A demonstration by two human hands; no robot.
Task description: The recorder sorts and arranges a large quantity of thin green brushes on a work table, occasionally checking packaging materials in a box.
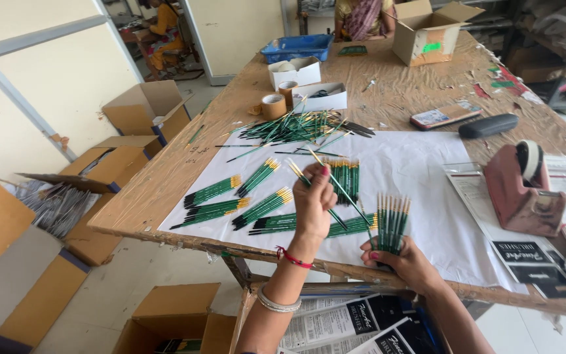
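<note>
Head view: left hand (pixel 314 200) pinching two green brushes (pixel 335 183), right hand (pixel 404 262) clenched round a fanned brush bunch (pixel 391 221)

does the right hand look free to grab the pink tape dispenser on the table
Probably not as it is: the right hand is full, gripping a fan of green paintbrushes. The path to the pink tape dispenser looks open, though.

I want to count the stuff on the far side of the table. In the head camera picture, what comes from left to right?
Brown tape rolls → small white boxes → blue plastic tray → open cardboard box → black case → pink tape dispenser.
</note>
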